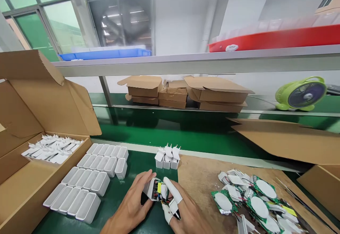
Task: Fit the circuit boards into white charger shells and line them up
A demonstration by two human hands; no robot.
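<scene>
My left hand point(131, 202) is closed around a white plastic case point(150, 188), just in front of me over the green mat. A small circuit board point(159, 188) with a yellow-wrapped part sits at the mouth of this case. My right hand point(188, 209), with white covers on thumb and forefinger, pinches the board and a white piece point(174, 205) joined to it. Whether the board is partly inside the case is hard to see. Beyond my hands stands a short row of white cases with plug pieces point(167, 156) on top.
Rows of open white cases point(85, 180) stand at left beside a carton point(53, 177) holding white plug parts point(53, 148). Wired green boards point(259, 205) are heaped on a brown board point(196, 177), with tweezers point(300, 198) to their right. A green fan point(302, 94) stands behind.
</scene>
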